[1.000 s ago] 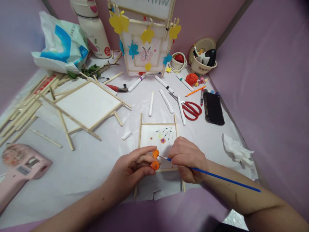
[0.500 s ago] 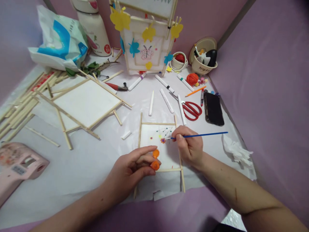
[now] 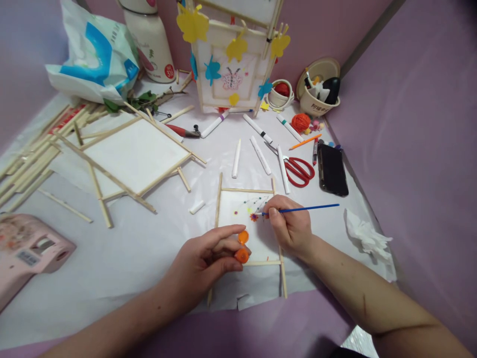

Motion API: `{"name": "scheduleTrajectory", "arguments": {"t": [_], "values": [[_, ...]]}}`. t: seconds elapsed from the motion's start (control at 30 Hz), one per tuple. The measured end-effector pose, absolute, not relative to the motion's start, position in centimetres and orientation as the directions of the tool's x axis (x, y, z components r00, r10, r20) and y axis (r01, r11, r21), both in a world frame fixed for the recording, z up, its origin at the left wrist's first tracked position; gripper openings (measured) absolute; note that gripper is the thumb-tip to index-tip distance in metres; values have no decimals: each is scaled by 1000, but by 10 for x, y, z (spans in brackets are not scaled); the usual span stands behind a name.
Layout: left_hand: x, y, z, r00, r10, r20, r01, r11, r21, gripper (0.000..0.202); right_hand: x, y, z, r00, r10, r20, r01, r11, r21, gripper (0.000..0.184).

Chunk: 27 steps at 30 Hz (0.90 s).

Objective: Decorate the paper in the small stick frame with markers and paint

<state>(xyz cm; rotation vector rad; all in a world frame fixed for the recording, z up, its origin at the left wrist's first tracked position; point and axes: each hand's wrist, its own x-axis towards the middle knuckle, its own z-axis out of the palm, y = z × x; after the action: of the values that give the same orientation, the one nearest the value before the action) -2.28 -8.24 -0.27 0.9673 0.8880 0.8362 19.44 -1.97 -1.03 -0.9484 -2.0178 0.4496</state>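
My right hand (image 3: pixel 288 226) grips a thin blue paintbrush (image 3: pixel 309 209), its tip touching a small orange and purple flower (image 3: pixel 254 217) painted on a white paper panel (image 3: pixel 242 226) framed with wooden sticks. My left hand (image 3: pixel 204 261) rests at the panel's lower left corner, fingers closed on a small orange paint pot (image 3: pixel 242 255) whose open lid (image 3: pixel 243 237) stands up.
White markers (image 3: pixel 260 155), red scissors (image 3: pixel 298 170), a black phone (image 3: pixel 332 170) and crumpled tissue (image 3: pixel 367 236) lie beyond and to the right. A larger stick frame (image 3: pixel 130 156) and loose sticks (image 3: pixel 30 171) sit left. A pink device (image 3: pixel 26 248) is near left. A paper lantern (image 3: pixel 233 59) stands behind.
My right hand moved from the orange paint pot up to the painted flower, swinging the brush handle to point right. My left hand stayed with the pot.
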Motion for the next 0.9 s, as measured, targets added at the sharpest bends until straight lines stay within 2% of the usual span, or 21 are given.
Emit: {"name": "scheduleTrajectory", "arguments": {"t": [0.43, 0.6, 0.9], "values": [[-24, -82, -5, 388, 884, -261, -133, 334, 933, 43, 195, -19, -12, -382, 763, 522, 490, 646, -585, 18], [-24, -82, -4, 390, 892, -227, -165, 310, 936, 44, 195, -19, -11, -370, 763, 530, 496, 645, -581, 17], [-24, -82, -1, 394, 883, -255, -155, 337, 929, 44, 195, -19, -12, -371, 758, 537, 501, 650, -572, 17]]}}
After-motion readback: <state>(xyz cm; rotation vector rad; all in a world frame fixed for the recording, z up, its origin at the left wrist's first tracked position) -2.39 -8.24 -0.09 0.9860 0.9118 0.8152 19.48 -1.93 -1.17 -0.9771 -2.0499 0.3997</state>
